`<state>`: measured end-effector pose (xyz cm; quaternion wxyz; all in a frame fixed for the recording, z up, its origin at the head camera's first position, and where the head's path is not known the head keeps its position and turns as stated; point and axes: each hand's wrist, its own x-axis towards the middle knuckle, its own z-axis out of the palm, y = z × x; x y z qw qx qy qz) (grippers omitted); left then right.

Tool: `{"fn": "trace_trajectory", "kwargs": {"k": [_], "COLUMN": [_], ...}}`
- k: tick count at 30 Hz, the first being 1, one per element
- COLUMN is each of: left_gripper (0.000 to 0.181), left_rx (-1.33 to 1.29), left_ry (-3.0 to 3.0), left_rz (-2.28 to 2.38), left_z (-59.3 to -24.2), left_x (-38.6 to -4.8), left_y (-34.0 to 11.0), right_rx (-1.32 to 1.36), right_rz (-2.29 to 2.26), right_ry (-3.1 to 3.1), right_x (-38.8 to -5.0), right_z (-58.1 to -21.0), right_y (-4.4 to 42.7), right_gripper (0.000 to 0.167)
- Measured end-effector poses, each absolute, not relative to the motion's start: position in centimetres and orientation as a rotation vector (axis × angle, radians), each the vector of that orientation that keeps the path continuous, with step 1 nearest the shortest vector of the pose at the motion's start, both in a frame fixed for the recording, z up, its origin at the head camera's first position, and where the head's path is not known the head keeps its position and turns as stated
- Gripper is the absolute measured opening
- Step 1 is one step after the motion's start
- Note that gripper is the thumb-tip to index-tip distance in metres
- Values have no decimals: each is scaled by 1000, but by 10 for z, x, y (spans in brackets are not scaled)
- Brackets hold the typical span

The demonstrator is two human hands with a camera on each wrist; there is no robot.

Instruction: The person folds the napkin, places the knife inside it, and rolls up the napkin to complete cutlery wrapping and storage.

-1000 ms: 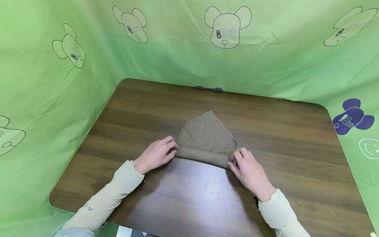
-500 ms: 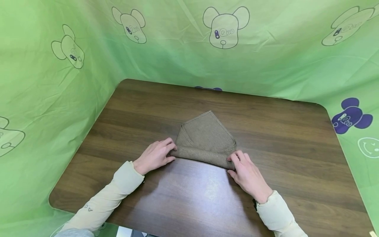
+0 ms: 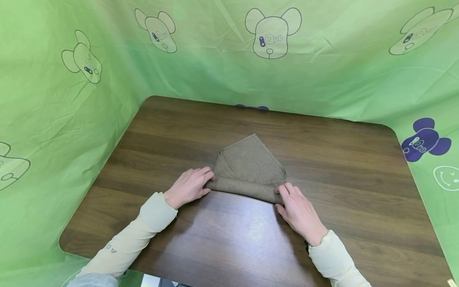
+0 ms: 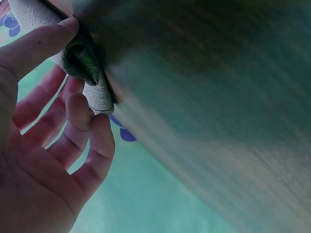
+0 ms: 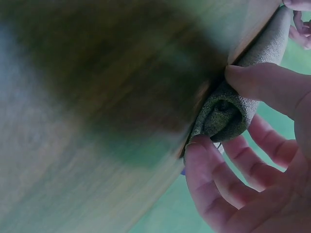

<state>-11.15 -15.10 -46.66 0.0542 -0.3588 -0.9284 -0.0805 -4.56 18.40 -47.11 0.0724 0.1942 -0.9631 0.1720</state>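
Observation:
A brown-grey cloth (image 3: 251, 159) lies on the wooden table, its near edge rolled into a tube and its far part flat, with a pointed corner away from me. At the roll's left end, my left hand (image 3: 190, 185) holds it between thumb and curled fingers. My right hand (image 3: 299, 213) grips the opposite end in the same manner. The left wrist view shows the roll's dark open end (image 4: 80, 63) beside the thumb. In the right wrist view, the spiral layers (image 5: 223, 116) sit between thumb and fingers.
The brown wooden table (image 3: 172, 131) has rounded corners. Green fabric curtains (image 3: 201, 71) with bear-head prints surround its back and sides. A white object (image 3: 150, 280) shows under the near edge.
Both hands have shifted slightly on the roll's ends; the right hand has come a little nearer to me. The cloth has kept nearly the same shape and place.

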Motion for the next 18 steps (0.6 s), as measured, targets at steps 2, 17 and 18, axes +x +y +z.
{"fn": "trace_trajectory", "kwargs": {"k": [2, 17, 18], "left_gripper": [31, 30, 30], "left_rx": [-1094, -1092, -1091], "left_ry": [-2805, -2743, -2741], "left_rz": [-221, -181, -184], "left_z": [-467, -468, -468], "left_x": [-112, -111, -112], "left_y": [-151, -153, -153], "right_rx": [585, 618, 618], "right_rz": [512, 470, 470], "right_ry": [-2892, -2848, -2846], "right_x": [-46, -48, -48], "right_z": [-471, -472, -472], "right_y": [184, 186, 186], "right_gripper": [37, 34, 33]}}
